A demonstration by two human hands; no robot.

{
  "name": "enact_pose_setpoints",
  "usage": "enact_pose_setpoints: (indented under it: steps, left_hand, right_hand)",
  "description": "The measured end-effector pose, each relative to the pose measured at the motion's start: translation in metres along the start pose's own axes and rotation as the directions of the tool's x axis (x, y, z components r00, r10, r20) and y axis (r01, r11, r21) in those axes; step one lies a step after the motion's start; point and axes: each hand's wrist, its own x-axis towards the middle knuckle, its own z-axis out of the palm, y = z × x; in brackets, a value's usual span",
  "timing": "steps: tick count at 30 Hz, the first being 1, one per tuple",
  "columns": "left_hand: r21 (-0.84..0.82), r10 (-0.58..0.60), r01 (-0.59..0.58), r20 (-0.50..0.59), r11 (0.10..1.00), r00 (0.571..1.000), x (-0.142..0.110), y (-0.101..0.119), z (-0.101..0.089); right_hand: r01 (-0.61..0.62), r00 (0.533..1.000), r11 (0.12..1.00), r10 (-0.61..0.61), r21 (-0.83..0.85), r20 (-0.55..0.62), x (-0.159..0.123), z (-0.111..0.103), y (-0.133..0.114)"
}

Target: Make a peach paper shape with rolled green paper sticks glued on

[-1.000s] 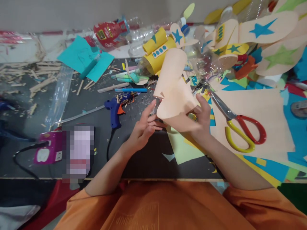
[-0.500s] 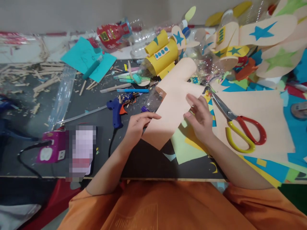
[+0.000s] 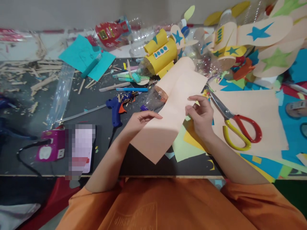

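Note:
A long peach paper sheet (image 3: 168,118) lies slanted over a clear plastic bottle (image 3: 154,97) at the middle of the dark table (image 3: 96,105). My left hand (image 3: 140,119) grips the sheet's left edge, thumb on top. My right hand (image 3: 201,115) pinches its right edge with curled fingers. The sheet's far end curls upward near a yellow paper-wrapped bottle craft (image 3: 160,56). Red and yellow scissors (image 3: 236,126) lie just right of my right hand on another peach sheet (image 3: 263,111).
A blue glue gun (image 3: 115,110) lies left of my hands, its cord running toward me. A phone (image 3: 80,148) and a purple power strip (image 3: 51,148) sit at the near left. Wood sticks, a teal paper (image 3: 86,57), bottles and star-decorated paper crafts (image 3: 259,35) crowd the far and right side.
The peach sheet, held curled up a second ago, now lies unrolled flatter over the bottle. Both hands shifted to its side edges and it slid toward me.

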Motion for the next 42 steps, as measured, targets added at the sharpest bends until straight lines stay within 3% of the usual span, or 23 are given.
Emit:
enact_pose_setpoints:
  steps: [3, 6, 12, 15, 18, 21, 23, 24, 26, 29, 35, 39, 42]
  left_hand:
    - [0.043, 0.143, -0.142, -0.004, 0.989, 0.990, 0.005, -0.004, -0.002]
    - [0.097, 0.218, -0.211, -0.067, 0.973, 0.974, 0.010, -0.011, 0.000]
    - [0.278, 0.228, -0.166, -0.206, 0.946, 0.952, 0.009, -0.016, 0.006]
    - [0.347, 0.208, -0.133, -0.186, 0.928, 0.960, 0.008, -0.011, 0.003]
    - [0.475, 0.130, -0.074, -0.087, 0.877, 0.988, 0.002, -0.003, 0.000]
    - [0.646, 0.070, 0.001, -0.084, 0.763, 0.994, -0.011, 0.003, 0.001]
    - [0.716, 0.045, 0.050, -0.113, 0.696, 0.993, -0.021, 0.001, 0.005]
    - [0.727, 0.054, 0.037, -0.102, 0.685, 0.993, -0.026, -0.003, 0.008]
    - [0.731, 0.187, -0.078, -0.068, 0.677, 0.980, -0.035, -0.013, 0.014]
    - [0.733, 0.316, -0.183, -0.046, 0.655, 0.948, -0.045, -0.031, 0.023]
    - [0.701, 0.413, -0.206, -0.138, 0.683, 0.900, -0.063, -0.059, 0.045]
    - [0.726, 0.449, -0.211, -0.150, 0.655, 0.881, -0.072, -0.072, 0.055]
    - [0.811, 0.518, -0.201, -0.142, 0.549, 0.843, -0.074, -0.077, 0.059]
  right_hand:
    - [-0.031, 0.997, 0.999, 0.034, -0.043, 0.066, -0.002, 0.000, -0.004]
    - [-0.028, 0.979, 0.998, 0.040, -0.062, 0.198, -0.006, 0.001, -0.008]
    - [0.002, 0.905, 0.999, 0.016, -0.041, 0.425, -0.018, 0.006, -0.018]
    - [-0.028, 0.923, 0.997, 0.053, -0.072, 0.380, -0.020, 0.006, -0.022]
    - [-0.164, 0.942, 0.984, 0.175, -0.063, 0.287, -0.018, 0.002, -0.021]
    - [-0.310, 0.890, 0.949, 0.313, -0.064, 0.330, -0.020, -0.006, -0.019]
    - [-0.345, 0.861, 0.935, 0.352, -0.088, 0.367, -0.024, -0.009, -0.018]
    - [-0.348, 0.854, 0.932, 0.359, -0.100, 0.378, -0.027, -0.010, -0.018]
    - [-0.342, 0.846, 0.932, 0.360, -0.119, 0.393, -0.033, -0.009, -0.018]
    - [-0.315, 0.857, 0.936, 0.352, -0.157, 0.378, -0.041, -0.004, -0.018]
    - [-0.201, 0.855, 0.914, 0.340, -0.353, 0.392, -0.043, 0.003, -0.021]
    - [0.012, 0.889, 0.865, 0.220, -0.502, 0.401, -0.033, 0.003, -0.023]
    - [0.215, 0.881, 0.762, 0.119, -0.611, 0.458, -0.025, 0.003, -0.021]
